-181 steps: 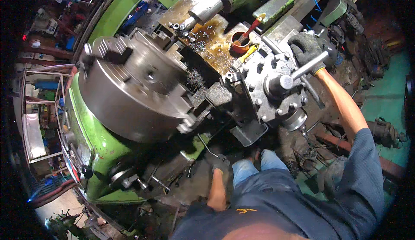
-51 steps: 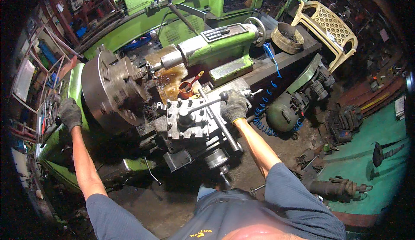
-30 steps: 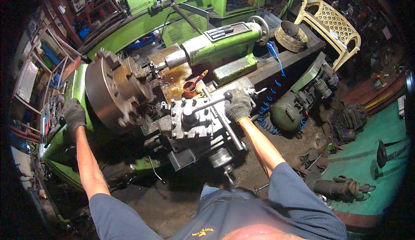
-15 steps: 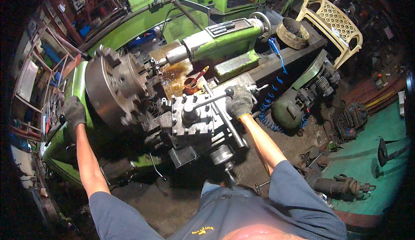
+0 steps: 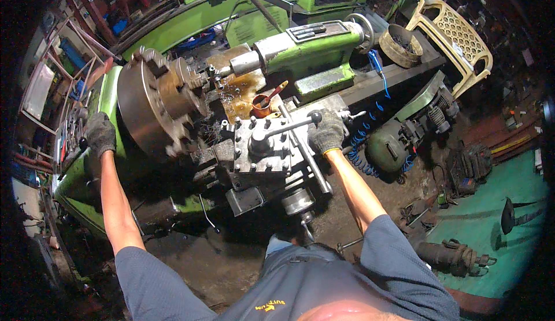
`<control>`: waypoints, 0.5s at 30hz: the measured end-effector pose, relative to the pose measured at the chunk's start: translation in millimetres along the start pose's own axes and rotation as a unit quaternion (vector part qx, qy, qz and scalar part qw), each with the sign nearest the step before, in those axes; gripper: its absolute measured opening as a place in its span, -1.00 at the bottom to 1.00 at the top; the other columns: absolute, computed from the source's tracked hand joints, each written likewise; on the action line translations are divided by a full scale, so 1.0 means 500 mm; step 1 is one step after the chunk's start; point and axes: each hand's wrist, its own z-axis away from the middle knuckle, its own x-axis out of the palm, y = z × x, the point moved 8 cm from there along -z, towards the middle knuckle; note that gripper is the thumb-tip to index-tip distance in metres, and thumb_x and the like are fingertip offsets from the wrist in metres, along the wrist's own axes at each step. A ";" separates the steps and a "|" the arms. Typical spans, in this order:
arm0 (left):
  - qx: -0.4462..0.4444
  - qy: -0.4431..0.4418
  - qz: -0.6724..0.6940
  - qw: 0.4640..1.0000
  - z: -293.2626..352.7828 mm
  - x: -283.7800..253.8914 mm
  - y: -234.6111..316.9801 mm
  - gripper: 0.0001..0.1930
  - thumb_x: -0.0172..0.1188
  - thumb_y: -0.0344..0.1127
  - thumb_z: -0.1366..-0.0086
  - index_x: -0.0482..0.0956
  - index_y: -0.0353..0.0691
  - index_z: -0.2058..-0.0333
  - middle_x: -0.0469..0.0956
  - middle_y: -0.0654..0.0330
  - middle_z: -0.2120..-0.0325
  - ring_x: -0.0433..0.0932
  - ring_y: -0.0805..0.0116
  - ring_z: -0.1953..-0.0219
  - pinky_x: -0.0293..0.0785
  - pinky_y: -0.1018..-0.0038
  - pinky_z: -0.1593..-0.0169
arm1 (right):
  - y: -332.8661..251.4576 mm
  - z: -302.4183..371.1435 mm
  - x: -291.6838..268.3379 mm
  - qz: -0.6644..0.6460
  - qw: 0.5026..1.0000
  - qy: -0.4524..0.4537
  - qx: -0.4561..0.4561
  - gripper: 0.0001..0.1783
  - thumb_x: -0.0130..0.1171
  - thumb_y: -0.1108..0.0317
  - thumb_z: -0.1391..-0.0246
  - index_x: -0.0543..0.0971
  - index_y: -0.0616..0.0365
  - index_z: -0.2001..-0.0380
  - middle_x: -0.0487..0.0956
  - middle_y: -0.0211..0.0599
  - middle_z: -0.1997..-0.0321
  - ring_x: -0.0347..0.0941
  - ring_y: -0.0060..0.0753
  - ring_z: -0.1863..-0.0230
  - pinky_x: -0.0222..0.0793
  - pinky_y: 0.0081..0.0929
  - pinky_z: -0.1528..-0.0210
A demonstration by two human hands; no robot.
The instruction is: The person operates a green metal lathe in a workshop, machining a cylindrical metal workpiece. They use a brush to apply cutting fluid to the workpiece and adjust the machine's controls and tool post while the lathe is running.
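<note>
My left hand (image 5: 100, 134), in a dark grey knitted glove, is at the lathe's green headstock (image 5: 105, 98), with curled fingers beside a black lever knob (image 5: 82, 141). What lies under the fingers is hidden. Right of it, the big steel chuck (image 5: 141, 107) has motion-smeared jaws. My right hand (image 5: 328, 131), gloved too, is curled at the carriage right of the square tool post (image 5: 261, 150). Close to its fingers is the black knob (image 5: 315, 116) of the tool post handle (image 5: 286, 127); its exact grip is hidden. A copper-coloured pot (image 5: 261, 107) with a red-handled brush (image 5: 277, 93) stands behind the tool post.
The green tailstock (image 5: 309, 52) with its handwheel (image 5: 362, 34) sits farther right on the bed. Beyond are a round metal tub (image 5: 400, 46) of dark scraps and a cream plastic chair (image 5: 457, 37). A green compressor (image 5: 387, 150) and blue coiled hose (image 5: 359, 162) are at the right.
The chuck has turned; its jaws stand at different angles and are smeared in both frames. The whole view has shifted slightly, while both hands stay in about the same places on the lathe.
</note>
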 end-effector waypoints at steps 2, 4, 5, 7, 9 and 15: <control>-0.006 0.012 0.019 1.000 0.004 -0.002 0.000 -0.87 0.04 -0.30 -0.18 0.57 -0.09 0.47 0.57 0.06 0.44 0.58 0.00 0.31 0.47 0.12 0.22 | -0.003 0.001 -0.004 -0.007 1.000 -0.001 0.009 -0.79 0.24 0.26 0.01 0.66 -0.03 0.26 0.59 -0.13 0.17 0.51 0.04 0.06 0.40 -0.08 -0.05; 0.001 0.007 0.005 1.000 0.001 0.004 -0.003 -0.87 0.05 -0.30 -0.17 0.57 -0.08 0.47 0.56 0.06 0.44 0.57 0.00 0.32 0.47 0.12 0.22 | 0.006 -0.001 0.006 -0.013 1.000 0.004 0.001 -0.80 0.24 0.26 0.01 0.66 -0.03 0.27 0.59 -0.12 0.17 0.52 0.05 0.07 0.41 -0.08 -0.03; 0.005 0.005 -0.002 1.000 -0.001 0.007 -0.005 -0.88 0.05 -0.30 -0.17 0.57 -0.08 0.47 0.56 0.06 0.44 0.57 0.00 0.33 0.47 0.12 0.22 | 0.011 -0.002 0.011 -0.016 1.000 0.007 -0.003 -0.81 0.25 0.26 0.00 0.66 -0.03 0.27 0.59 -0.12 0.17 0.52 0.06 0.07 0.42 -0.08 -0.03; 0.009 0.020 0.007 1.000 -0.001 0.001 -0.003 -0.87 0.08 -0.27 -0.16 0.57 -0.10 0.48 0.57 0.04 0.45 0.58 -0.03 0.33 0.46 0.10 0.23 | 0.010 -0.003 0.011 -0.013 1.000 0.002 0.004 -0.81 0.24 0.27 0.00 0.67 -0.04 0.27 0.60 -0.12 0.17 0.52 0.05 0.06 0.41 -0.08 -0.04; 0.006 0.030 0.013 0.999 -0.001 -0.005 0.006 -0.87 0.08 -0.26 -0.17 0.57 -0.10 0.48 0.58 0.04 0.45 0.58 -0.03 0.33 0.46 0.10 0.24 | 0.006 -0.005 0.001 -0.001 1.000 -0.001 0.010 -0.79 0.24 0.25 0.00 0.65 -0.03 0.25 0.60 -0.13 0.19 0.52 0.02 0.07 0.39 -0.07 -0.03; 0.006 0.038 -0.027 0.999 0.007 -0.002 -0.007 -0.85 0.08 -0.22 -0.18 0.55 -0.06 0.51 0.54 0.07 0.52 0.56 0.00 0.40 0.43 0.10 0.32 | -0.018 0.001 -0.019 -0.005 0.999 -0.011 0.029 -0.77 0.23 0.21 -0.02 0.61 0.01 0.24 0.59 -0.11 0.20 0.52 0.00 0.08 0.35 -0.05 -0.02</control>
